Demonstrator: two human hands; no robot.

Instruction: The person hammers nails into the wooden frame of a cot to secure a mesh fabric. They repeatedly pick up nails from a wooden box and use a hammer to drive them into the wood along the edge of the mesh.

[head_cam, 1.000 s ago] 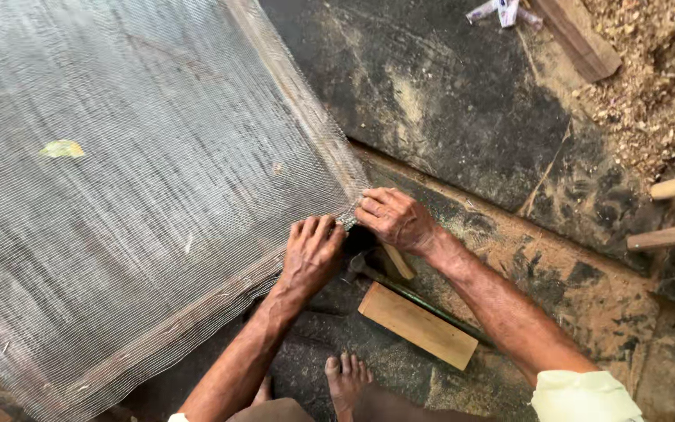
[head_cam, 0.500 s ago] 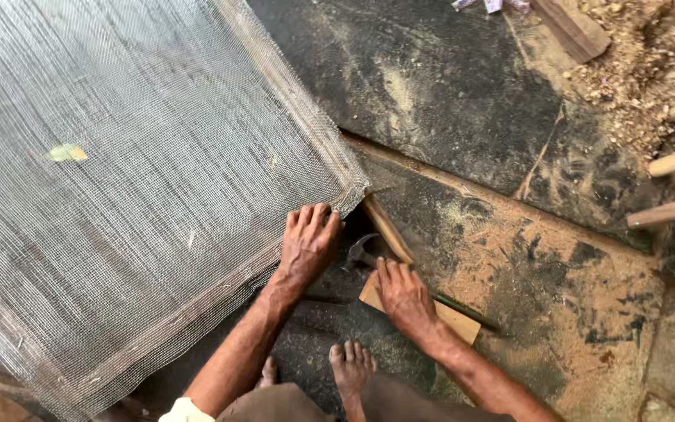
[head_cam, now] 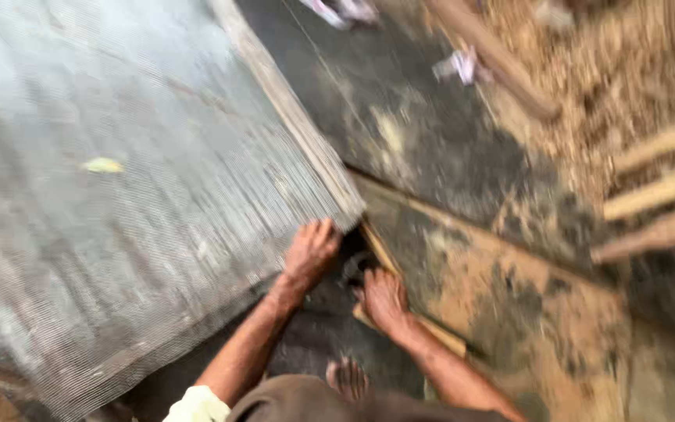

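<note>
The right hand [head_cam: 383, 301] left the corner of the screen frame [head_cam: 318, 152], where it had been beside the left hand. It went down to the wood block [head_cam: 431, 336] on the floor.

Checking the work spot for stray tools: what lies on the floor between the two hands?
In the head view, a dark object, too blurred to identify, lies between the left hand on the mesh frame's corner and the right hand on a wooden block.
</note>
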